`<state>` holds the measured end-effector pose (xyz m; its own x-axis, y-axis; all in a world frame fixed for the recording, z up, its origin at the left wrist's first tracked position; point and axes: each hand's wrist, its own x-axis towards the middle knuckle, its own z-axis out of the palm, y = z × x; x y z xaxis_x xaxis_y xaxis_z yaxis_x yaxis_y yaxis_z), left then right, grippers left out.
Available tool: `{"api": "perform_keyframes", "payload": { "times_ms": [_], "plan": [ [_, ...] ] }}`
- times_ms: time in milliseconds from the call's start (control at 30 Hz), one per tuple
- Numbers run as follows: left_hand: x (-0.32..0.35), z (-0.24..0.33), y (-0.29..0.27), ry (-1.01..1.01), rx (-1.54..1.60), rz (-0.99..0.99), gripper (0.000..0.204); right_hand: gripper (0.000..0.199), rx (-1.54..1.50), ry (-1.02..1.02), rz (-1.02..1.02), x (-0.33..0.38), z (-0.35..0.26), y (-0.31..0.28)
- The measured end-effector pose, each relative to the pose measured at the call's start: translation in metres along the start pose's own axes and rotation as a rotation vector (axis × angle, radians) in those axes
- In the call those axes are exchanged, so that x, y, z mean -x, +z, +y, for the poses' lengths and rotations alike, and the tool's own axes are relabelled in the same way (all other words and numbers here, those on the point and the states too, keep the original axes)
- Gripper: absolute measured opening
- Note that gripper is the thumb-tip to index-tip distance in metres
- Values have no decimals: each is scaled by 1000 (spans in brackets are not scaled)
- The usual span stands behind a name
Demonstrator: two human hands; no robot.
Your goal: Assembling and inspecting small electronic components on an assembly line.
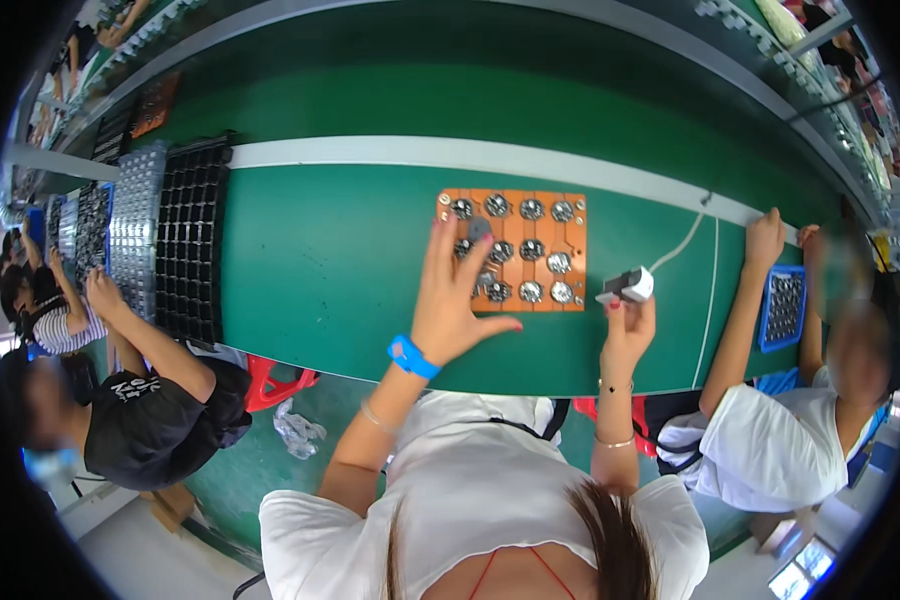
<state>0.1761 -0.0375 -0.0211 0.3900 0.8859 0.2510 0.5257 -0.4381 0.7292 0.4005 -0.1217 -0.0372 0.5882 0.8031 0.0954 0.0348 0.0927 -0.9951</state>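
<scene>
Orange board (516, 230): lies flat on tabletop (340, 260), round parts (531, 250) upward. Left hand (450, 313): fingers spread over its left side, nothing visibly gripped, perhaps steadying it. Right hand (627, 335): fingers closed round white corded device (638, 284), beside board.

Wide open over the surface (330, 250) between black tray (192, 240) and board (548, 232). Blocked over the board's left side by the left hand (452, 310). Passable only narrowly between board and white device (634, 285) in the right hand (627, 328); obstructed beyond by cable (683, 244) and co-worker's arm (738, 325).
</scene>
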Motion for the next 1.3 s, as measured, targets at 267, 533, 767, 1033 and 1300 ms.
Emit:
{"api": "perform_keyframes", "payload": {
  "times_ms": [267,533,767,1033,1300],
  "plan": [
    [16,-8,18,-101,22,86,96,27,36,31,-1,21,25,-4],
    [-43,-34,22,-10,-103,108,91,24,89,32,34,28,30,-5],
    [-126,-56,19,20,-147,116,95,26,210,-47,-1,24,24,4],
    [-184,-52,74,7,-498,230,92,27,233,-35,0,20,13,5],
    [-238,-81,84,20,-555,386,85,26,333,-71,-61,11,19,12]
  ]
}}
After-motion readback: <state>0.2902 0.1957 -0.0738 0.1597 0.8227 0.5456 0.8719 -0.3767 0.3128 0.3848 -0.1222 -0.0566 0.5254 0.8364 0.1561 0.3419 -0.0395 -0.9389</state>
